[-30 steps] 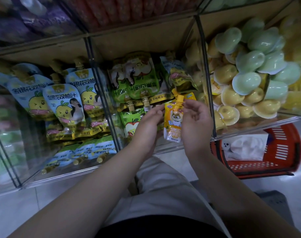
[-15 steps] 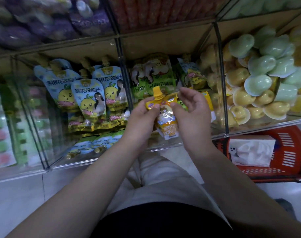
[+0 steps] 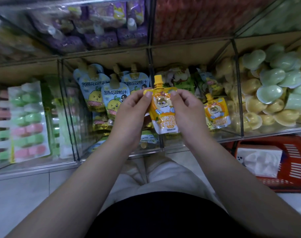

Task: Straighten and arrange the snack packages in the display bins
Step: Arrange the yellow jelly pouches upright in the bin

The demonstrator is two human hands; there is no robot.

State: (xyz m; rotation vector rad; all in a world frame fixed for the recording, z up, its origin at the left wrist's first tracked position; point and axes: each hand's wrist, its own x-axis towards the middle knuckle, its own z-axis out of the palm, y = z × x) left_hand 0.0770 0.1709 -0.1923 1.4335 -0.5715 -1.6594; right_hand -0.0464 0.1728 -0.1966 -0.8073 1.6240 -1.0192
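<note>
Head view: two hands are in frame, and together they hold one orange spouted pouch (image 3: 164,110) above the front edge of the clear display bins (image 3: 239,100).

- Left hand (image 3: 129,115): the thumb is pressed on the pouch's upper left corner and the fingers are curled behind it, a pinch grasp.
- Right hand (image 3: 189,110): the thumb is on the upper right corner and the fingers are curled behind, the same pinch grasp.

Orientation of the held pouch: the long axis runs from spout to base, nearly upright in the frame with the base leaning slightly right. The yellow cap points away from the person, just beyond the thumbs, and the base points back toward the wrists. The printed face with a cartoon animal is turned to the camera.

Count of items:
- Orange pouches, two: the held one and a second orange pouch (image 3: 216,114) standing in the bin just right of the right-hand fingers, cap up.
- Blue pouches (image 3: 112,98): at least three upright fronts, beyond and left of the left-hand fingers; more lie below them, number unclear.
- Green pouches (image 3: 179,79): beyond the right thumb, count unclear.
- Jelly cups (image 3: 266,93), yellow and pale green: a heap, well right of the right hand.
- Pink and green packs (image 3: 27,121): far left, blurred.
- One red basket (image 3: 294,170) on the floor, right of the right forearm, holding one tissue pack (image 3: 259,160).
</note>
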